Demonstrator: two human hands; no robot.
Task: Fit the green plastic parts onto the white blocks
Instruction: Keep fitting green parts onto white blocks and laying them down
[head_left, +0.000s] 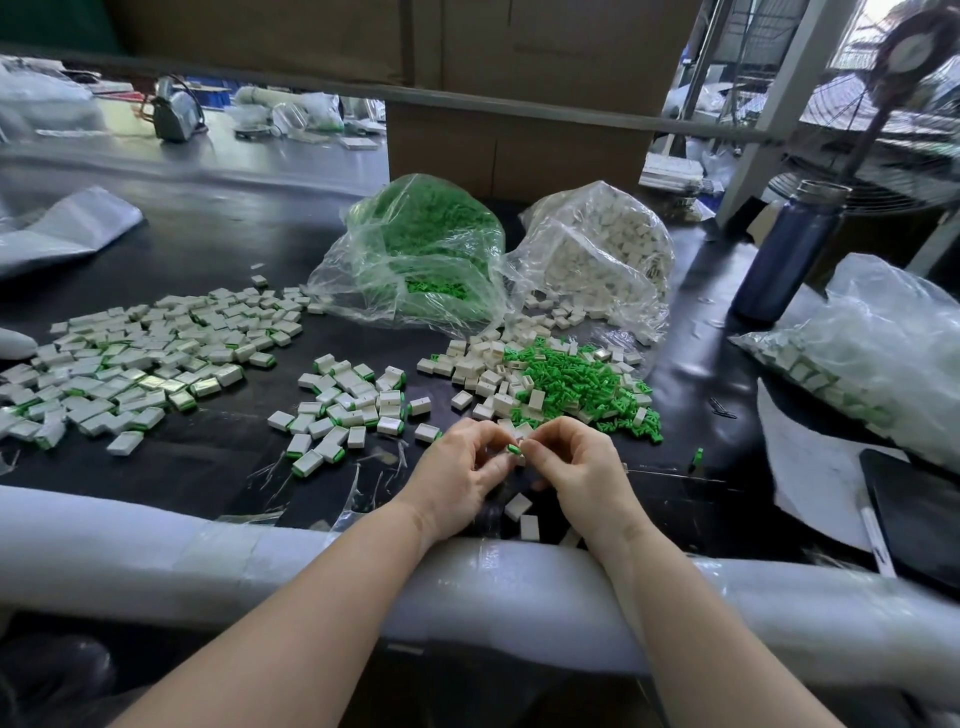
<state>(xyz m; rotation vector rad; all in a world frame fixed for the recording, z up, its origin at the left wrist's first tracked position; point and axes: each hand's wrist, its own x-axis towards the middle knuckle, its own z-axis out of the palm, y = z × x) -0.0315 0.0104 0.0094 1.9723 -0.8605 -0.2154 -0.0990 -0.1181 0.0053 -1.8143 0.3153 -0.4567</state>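
My left hand (457, 475) and my right hand (576, 467) meet just above the black table near its front edge. Between their fingertips sits a small green plastic part (514, 448) against a white block that the fingers mostly hide. Which hand holds which piece I cannot tell exactly; both pinch the pair. Just beyond the hands lies a loose heap of green parts (582, 387) mixed with bare white blocks (483, 366). Two white blocks (522, 512) lie under my wrists.
Fitted blocks lie in a big pile (145, 353) at the left and a smaller one (348, 405) in the middle. Clear bags of green parts (426, 244) and white blocks (602, 249) stand behind. A blue bottle (789, 249), another bag (872, 353) and a dark tablet (914, 514) sit at the right.
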